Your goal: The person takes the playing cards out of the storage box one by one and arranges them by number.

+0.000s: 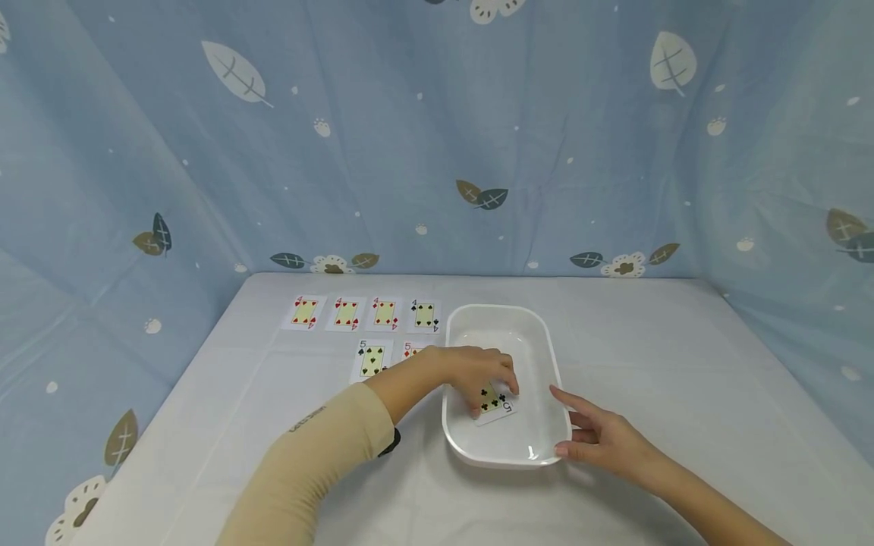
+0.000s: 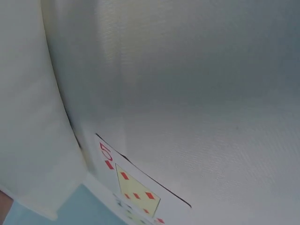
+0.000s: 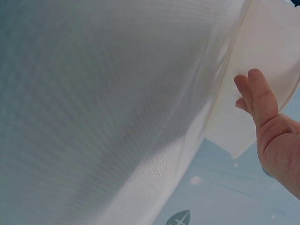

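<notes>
A white plastic tub (image 1: 539, 364) with rounded corners rests on the white-covered table. My left hand (image 1: 471, 371) reaches into it from the left and grips a five of clubs (image 1: 495, 409), thumb at one edge and curled fingers at the other, over the tub's floor. The hand covers the card's upper part. At the tub's right side, my right hand (image 1: 608, 440) lies against the rim and outer wall. In the right wrist view its fairly straight fingers (image 3: 263, 96) touch the wall. The left wrist view shows a five of diamonds (image 2: 136, 192) beside the tub.
Left of the tub, a row of red and black fours (image 1: 346, 313) lies face up. Below them lie a five of spades (image 1: 372, 360) and the five of diamonds, partly behind my left forearm. A blue leaf-patterned curtain (image 1: 410, 136) hangs along the back and sides of the table.
</notes>
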The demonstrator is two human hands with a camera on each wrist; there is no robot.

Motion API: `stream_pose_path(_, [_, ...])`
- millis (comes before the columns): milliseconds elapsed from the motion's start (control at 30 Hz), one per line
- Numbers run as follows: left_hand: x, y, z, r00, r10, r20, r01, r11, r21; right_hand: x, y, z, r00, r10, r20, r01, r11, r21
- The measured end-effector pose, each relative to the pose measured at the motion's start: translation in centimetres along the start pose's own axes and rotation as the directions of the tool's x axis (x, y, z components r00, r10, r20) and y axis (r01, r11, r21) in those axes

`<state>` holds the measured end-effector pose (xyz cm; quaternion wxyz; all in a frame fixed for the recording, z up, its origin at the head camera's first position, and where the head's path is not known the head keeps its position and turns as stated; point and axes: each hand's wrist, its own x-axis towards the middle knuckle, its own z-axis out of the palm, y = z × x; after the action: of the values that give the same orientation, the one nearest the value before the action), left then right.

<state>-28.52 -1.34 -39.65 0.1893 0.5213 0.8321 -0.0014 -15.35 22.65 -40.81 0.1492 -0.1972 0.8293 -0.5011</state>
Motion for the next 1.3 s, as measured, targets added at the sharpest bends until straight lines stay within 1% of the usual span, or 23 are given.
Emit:
stream_pose_path(67, [0.0,0.1,0.0,1.0,-0.004,0.011,0.004,0.999,0.04,0.0,0.0,0.0,1.0,0.001,0.0,-0.001,1.0,0.007])
stream_pose_path(233, [0.0,0.5,-0.3,1.0,-0.02,0.02,0.018,0.994,0.108,0.1,0.1,0.1,1.0,0.002,0.0,-0.002,1.0,0.021])
stream_pose_path(400, [0.5,0.6,-0.5,1.0,-0.001,0.017,-0.001,0.988,0.155,0.1,0.1,0.1,1.0,-0.001,0.001,0.001,1.0,0.019])
stream_pose_path(533, [0.8,0.7,-0.6,1.0,0.006,0.019,-0.009,0.986,0.165,0.1,0.2,0.1,1.0,0.012,0.002,-0.012,1.0,0.003])
stream_pose_path(700, [1.1,0.6,-0.7,0.999,-0.037,0.02,0.035,0.993,0.109,0.2,0.3,0.1,1.0,0.026,-0.003,-0.026,0.999,-0.021])
stream_pose_path(833, [1.5,0.4,-0.6,0.997,-0.073,0.017,0.071,0.991,0.11,0.2,0.3,0.1,1.0,0.024,-0.008,-0.024,0.999,-0.024])
stream_pose_path(900, [1.6,0.3,-0.5,0.997,-0.078,0.007,0.077,0.99,0.115,0.1,0.3,0.1,1.0,0.016,-0.007,-0.017,1.0,-0.023])
stream_pose_path(967, [1.7,0.2,-0.5,0.997,-0.075,-0.007,0.075,0.992,0.096,0.1,0.3,0.2,1.0,0.005,-0.006,-0.005,1.0,-0.023])
stream_pose_path(1100, [1.8,0.0,-0.5,0.996,-0.076,-0.049,0.076,0.997,-0.013,0.1,0.4,0.1,1.0,-0.012,0.0,0.012,1.0,-0.018])
stream_pose_path(1200, [1.7,-0.2,-0.5,0.992,-0.093,-0.081,0.085,0.992,-0.097,0.1,0.4,0.1,1.0,-0.012,0.002,0.012,1.0,-0.016])
stream_pose_path(1300, [1.7,-0.4,-0.7,0.988,-0.107,-0.109,0.09,0.985,-0.149,0.1,0.4,0.1,1.0,-0.009,0.002,0.009,1.0,-0.007])
